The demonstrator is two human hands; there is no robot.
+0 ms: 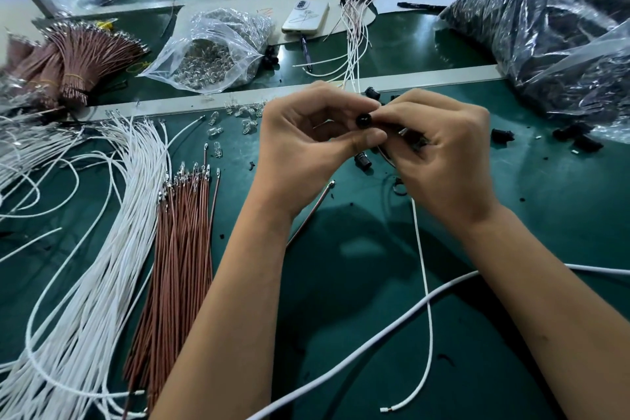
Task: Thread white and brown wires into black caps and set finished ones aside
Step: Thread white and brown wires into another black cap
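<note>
Nearest the camera, a thick white cable (341,361) crosses the green worktop (545,222) under both forearms. Above it, the left hand (303,143) and right hand (439,147) meet at mid-worktop over one black cap (363,120). The left grip is closed, thumb and forefinger pinching the cap; the right grip is curled tight against the cap's other side, seemingly feeding something in, though what its fingertips hold is hidden. A white wire (424,266) trails down from under the right hand, and a brown wire (312,211) lies slanted below the left wrist, touching neither hand.

Judging by this, the threading step is in hand, with the white wire likely going in. Next, the brown wire probably needs picking up and seating, which calls for a steady cap and fine aim. Finished pieces (354,20) lie farther back, beside a phone (306,17). Loose white wires (102,232) and brown wires (180,266) wait at left.
</note>
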